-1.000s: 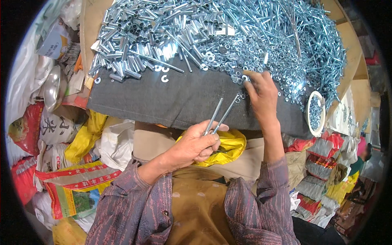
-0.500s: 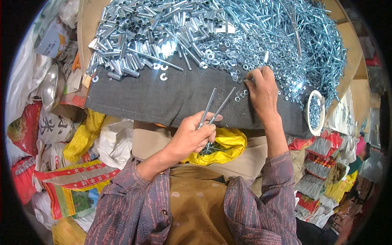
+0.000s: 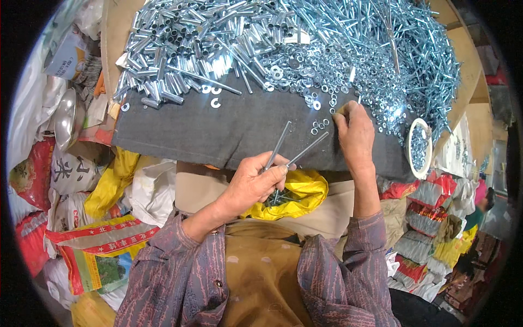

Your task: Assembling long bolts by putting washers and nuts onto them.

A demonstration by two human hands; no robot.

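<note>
My left hand [image 3: 256,177] is closed around two thin silver metal rods [image 3: 279,143], whose upper ends spread apart in a V. Below that hand, an open yellow bag [image 3: 309,200] in my lap has more metal rods in it. My right hand [image 3: 357,133] is over the dark cloth [image 3: 218,128], at the near edge of a heap of small nuts and washers [image 3: 327,68]. Its thumb and fingers are pinched together; what they hold, if anything, is too small to name. Several loose nuts [image 3: 317,129] lie just left of it.
Short metal tubes [image 3: 180,41] are heaped at the far left, and long thin rods [image 3: 430,71] at the far right. A white oval container [image 3: 427,150] of small parts stands at the cloth's right edge. Bags and sacks [image 3: 109,234] crowd both sides; a metal bowl [image 3: 68,120] is at left.
My right hand has drawn back slightly from the nut heap, toward me. The two rods in my left hand have spread wider, the right one leaning further right.
</note>
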